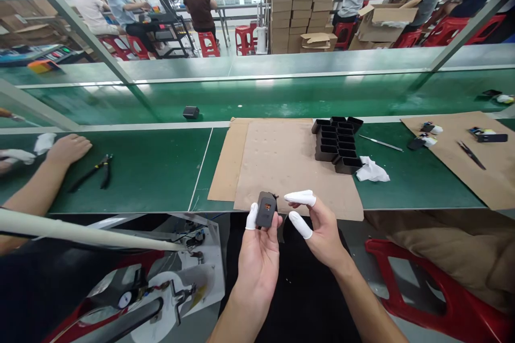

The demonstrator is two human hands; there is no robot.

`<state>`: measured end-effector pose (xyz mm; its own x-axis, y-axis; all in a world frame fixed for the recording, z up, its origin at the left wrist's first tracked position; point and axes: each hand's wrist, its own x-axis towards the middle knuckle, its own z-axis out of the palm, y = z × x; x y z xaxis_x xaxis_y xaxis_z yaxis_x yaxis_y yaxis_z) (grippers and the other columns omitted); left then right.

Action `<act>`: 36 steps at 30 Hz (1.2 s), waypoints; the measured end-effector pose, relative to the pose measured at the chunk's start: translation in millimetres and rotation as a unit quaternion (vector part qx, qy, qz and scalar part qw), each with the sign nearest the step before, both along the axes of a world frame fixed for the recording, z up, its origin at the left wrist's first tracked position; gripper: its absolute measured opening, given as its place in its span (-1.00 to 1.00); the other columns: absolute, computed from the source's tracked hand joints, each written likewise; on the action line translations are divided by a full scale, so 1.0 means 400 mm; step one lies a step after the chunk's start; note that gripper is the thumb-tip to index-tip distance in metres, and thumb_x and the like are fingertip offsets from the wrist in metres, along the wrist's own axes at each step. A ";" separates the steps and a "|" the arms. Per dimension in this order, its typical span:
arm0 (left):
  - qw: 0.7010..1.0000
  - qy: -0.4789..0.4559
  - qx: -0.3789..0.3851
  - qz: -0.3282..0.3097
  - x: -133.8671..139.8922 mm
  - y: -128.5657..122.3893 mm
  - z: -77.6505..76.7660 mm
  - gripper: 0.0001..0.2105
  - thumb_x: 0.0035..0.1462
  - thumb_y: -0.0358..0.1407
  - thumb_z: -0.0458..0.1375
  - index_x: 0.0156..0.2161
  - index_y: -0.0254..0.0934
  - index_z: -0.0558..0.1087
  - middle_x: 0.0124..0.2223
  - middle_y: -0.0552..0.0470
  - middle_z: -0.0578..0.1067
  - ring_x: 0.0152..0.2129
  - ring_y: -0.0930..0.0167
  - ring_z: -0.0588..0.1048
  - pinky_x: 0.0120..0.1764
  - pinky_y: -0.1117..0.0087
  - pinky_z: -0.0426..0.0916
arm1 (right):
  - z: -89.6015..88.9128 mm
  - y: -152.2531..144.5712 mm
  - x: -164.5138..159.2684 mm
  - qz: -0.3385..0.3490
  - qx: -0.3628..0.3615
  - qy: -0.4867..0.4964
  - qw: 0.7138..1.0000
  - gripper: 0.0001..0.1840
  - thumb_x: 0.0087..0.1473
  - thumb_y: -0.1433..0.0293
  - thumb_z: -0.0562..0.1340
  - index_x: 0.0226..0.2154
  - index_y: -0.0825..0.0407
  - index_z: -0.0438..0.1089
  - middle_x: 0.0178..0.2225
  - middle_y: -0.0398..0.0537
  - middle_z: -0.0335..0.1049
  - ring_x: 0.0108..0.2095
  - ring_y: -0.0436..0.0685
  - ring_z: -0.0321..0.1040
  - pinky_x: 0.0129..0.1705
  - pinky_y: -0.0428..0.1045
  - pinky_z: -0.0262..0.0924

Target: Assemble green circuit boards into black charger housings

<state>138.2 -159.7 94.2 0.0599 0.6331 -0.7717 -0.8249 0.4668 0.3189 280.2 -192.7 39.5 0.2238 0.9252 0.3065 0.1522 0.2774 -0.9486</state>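
Gripping black casing (266, 210), lower ctr of frame: L hand (259, 249), w/ white thumb cot (251, 217). R hand (316, 222) empty, digits apart, just beside. Risk: if cot slips, casing could fall past cardboard (277, 161) edge, prob. onto lap (314, 295).

Green bench (148, 166) bears pliers (106, 169), cardboard (277, 169) (dimpled), crumpled tissue (372, 170).

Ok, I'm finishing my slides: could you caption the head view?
Left hand holding a small black boxy case, right hand open beside it, at a long green workbench.
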 end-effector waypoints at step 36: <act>0.440 0.686 0.571 -0.098 -0.124 0.216 -0.286 -0.81 0.36 -0.29 0.31 0.03 -0.21 0.60 -0.07 -0.11 0.62 -0.10 0.28 0.67 -0.02 0.31 0.59 | -0.122 0.125 0.128 -0.091 -0.102 -0.074 0.988 -0.68 0.34 0.04 0.32 -0.02 -0.14 0.57 -0.01 -0.02 0.59 0.03 0.30 0.51 0.14 0.27 0.38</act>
<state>88.6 -73.2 -20.3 0.1729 0.7420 0.6477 0.5304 -0.6243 0.5736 331.6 -142.6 -9.2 0.3583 0.9200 0.1588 0.3228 0.0375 -0.9457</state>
